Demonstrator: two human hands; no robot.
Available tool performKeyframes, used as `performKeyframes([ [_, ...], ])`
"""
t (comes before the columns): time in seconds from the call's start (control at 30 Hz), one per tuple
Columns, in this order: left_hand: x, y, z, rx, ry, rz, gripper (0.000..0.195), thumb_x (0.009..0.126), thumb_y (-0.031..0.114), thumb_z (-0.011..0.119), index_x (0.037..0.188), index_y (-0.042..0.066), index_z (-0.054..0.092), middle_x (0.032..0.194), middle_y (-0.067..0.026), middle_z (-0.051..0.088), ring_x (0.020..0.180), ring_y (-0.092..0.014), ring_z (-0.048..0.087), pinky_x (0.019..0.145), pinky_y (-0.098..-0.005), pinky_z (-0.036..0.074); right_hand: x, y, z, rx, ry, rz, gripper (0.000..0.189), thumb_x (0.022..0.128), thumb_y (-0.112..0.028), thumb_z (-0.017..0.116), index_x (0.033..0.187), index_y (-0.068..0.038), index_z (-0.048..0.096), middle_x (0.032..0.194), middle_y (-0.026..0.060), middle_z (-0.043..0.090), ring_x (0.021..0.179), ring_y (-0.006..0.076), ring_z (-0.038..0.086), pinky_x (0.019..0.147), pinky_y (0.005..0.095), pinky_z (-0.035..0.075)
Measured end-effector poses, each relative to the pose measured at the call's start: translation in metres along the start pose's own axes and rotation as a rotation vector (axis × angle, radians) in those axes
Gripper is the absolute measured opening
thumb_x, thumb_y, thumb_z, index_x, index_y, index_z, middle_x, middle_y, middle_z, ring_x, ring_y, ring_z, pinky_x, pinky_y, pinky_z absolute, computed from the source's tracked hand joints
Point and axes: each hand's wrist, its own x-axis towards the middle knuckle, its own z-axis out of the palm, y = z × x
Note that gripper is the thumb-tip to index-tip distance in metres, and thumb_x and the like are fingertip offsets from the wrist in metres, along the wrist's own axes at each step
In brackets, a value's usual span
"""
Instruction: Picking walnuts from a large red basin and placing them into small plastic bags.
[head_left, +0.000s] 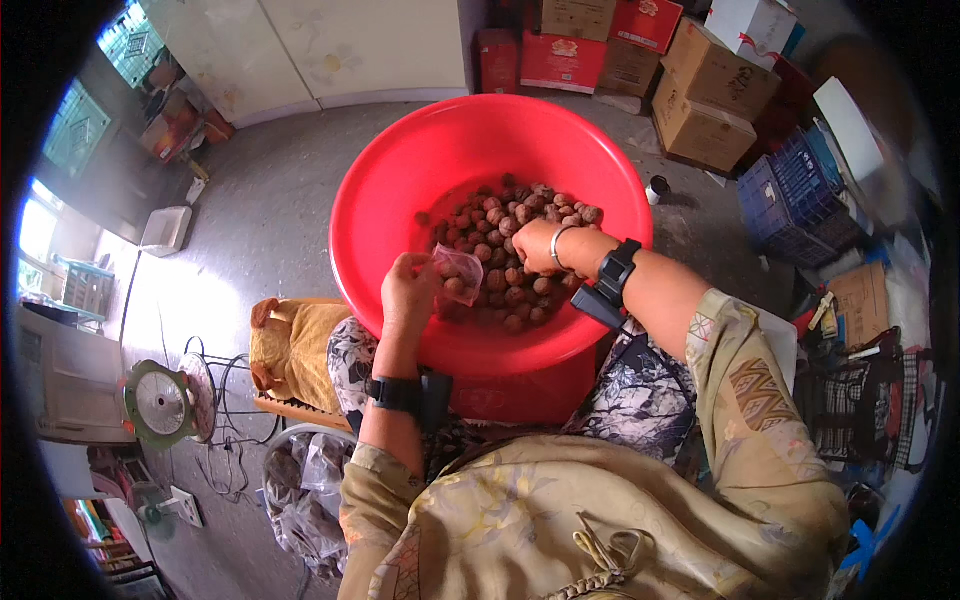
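Observation:
A large red plastic basin (390, 187) stands in front of me, with a heap of walnuts (495, 217) in its bottom. My left hand (411, 289), over the basin's near left part, grips the edge of a small clear plastic bag (466, 271). A few walnuts show through the bag's film. On the heap's right side, my right hand (534, 246) reaches down among the walnuts with its fingers curled. Its fingertips are hidden, so whether it holds a walnut is unclear. Under the basin is a red support (517, 394) between my knees.
At my left are a bin of plastic bags (311, 495), a cloth-covered wooden seat (300, 352) and a green-rimmed fan (157, 403) with trailing cables. Cardboard boxes (709, 127) and blue plastic crates (799, 199) are stacked at right. A small white cup (655, 190) sits beyond the basin.

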Motion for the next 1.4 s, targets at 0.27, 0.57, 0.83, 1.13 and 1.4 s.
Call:
performKeyframes([
  [0.27,0.000,0.004,0.000,0.021,-0.014,-0.021,0.019,0.086,0.014,0.058,0.098,0.000,0.062,0.065,-0.0089,0.060,0.046,-0.014,0.054,0.041,-0.0279,0.043,0.004,-0.015,0.025,-0.255,-0.241,0.161,0.033,0.068,-0.019,0.071,0.098,-0.006,0.071,0.100,0.0149,0.067,0.095,0.0319,0.064,0.080,0.0389,0.052],
  [0.57,0.005,-0.006,0.002,0.002,-0.046,0.021,0.021,0.090,0.019,0.057,0.101,0.002,0.061,0.066,-0.0048,0.055,0.047,-0.011,0.049,0.037,-0.0252,0.041,0.021,-0.011,0.041,-0.302,-0.358,0.215,0.034,0.073,-0.016,0.070,0.107,-0.017,0.070,0.110,0.0097,0.066,0.103,0.0310,0.062,0.086,0.0396,0.049],
  [0.83,0.007,-0.016,-0.002,0.014,0.007,0.023,0.021,0.089,0.020,0.059,0.100,0.002,0.061,0.063,-0.0027,0.054,0.047,-0.010,0.048,0.037,-0.0245,0.041,-0.008,-0.024,0.006,-0.206,-0.061,0.081,0.029,0.067,-0.014,0.066,0.095,-0.007,0.068,0.094,0.0159,0.067,0.095,0.0320,0.063,0.080,0.0401,0.051],
  [1.13,0.001,-0.004,-0.001,-0.097,0.028,-0.008,0.025,0.089,0.022,0.060,0.102,0.002,0.065,0.062,-0.0025,0.055,0.047,-0.010,0.049,0.039,-0.0258,0.042,-0.035,-0.042,-0.043,0.481,0.597,-0.204,0.021,0.078,-0.021,0.067,0.087,-0.005,0.059,0.079,0.0129,0.064,0.076,0.0267,0.064,0.068,0.0365,0.050],
  [1.4,-0.004,0.010,0.001,-0.030,0.008,-0.039,0.024,0.089,0.020,0.059,0.104,0.002,0.065,0.063,-0.0025,0.055,0.048,-0.011,0.050,0.040,-0.0257,0.043,-0.041,-0.067,-0.043,0.568,0.804,-0.383,0.027,0.077,-0.016,0.069,0.099,-0.004,0.058,0.092,0.0113,0.064,0.084,0.0241,0.063,0.074,0.0350,0.050],
])
